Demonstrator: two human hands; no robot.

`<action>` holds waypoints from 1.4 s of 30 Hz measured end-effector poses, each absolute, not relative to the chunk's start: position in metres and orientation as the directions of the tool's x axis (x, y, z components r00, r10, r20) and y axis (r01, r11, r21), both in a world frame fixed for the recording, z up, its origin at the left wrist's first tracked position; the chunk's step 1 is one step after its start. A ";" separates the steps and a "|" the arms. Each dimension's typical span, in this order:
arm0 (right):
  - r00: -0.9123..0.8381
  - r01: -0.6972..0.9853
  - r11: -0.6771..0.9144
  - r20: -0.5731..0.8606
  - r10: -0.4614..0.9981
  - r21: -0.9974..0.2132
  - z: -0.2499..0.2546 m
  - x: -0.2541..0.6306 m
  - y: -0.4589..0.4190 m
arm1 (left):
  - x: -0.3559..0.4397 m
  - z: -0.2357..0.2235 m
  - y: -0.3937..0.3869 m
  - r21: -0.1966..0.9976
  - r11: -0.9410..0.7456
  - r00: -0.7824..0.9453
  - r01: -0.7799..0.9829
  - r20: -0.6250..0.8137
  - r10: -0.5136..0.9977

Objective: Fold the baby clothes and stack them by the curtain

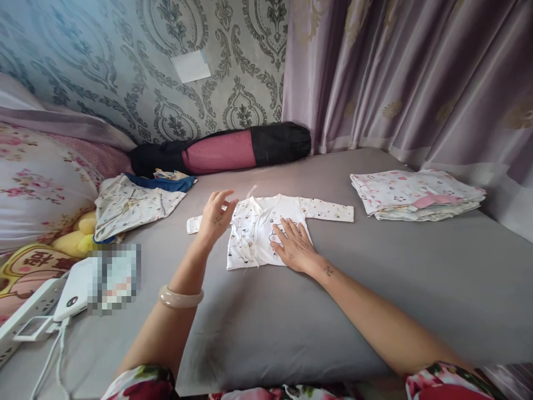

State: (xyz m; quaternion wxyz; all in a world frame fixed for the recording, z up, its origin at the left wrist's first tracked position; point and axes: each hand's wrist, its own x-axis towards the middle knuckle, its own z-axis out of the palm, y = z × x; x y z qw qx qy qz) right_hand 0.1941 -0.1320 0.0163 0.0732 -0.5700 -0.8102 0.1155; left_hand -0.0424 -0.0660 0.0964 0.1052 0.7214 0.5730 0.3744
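A small white baby shirt [260, 244] with printed figures lies spread on the grey bed sheet, both sleeves stretched out to the sides. My right hand [293, 244] rests flat on its front, fingers spread over the printed drawing. Above the shirt's left side is my left hand [217, 216], its fingers bent and apart with nothing between them. It covers part of the left sleeve; whether it touches the cloth I cannot tell. A pale bangle [181, 297] circles my left forearm.
Folded printed clothes [418, 194] are stacked at the right. At the left lie more baby clothes [139, 203], a floral pillow [41, 183], a white power bank [77, 289] with cables and a power strip [31, 316]. A black and pink long bag [220, 150] lies along the wall.
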 end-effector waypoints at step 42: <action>-0.183 0.964 0.196 0.089 0.979 -0.177 0.015 0.210 -0.127 | 0.010 0.010 -0.111 0.077 -0.483 0.483 0.872 0.014 0.875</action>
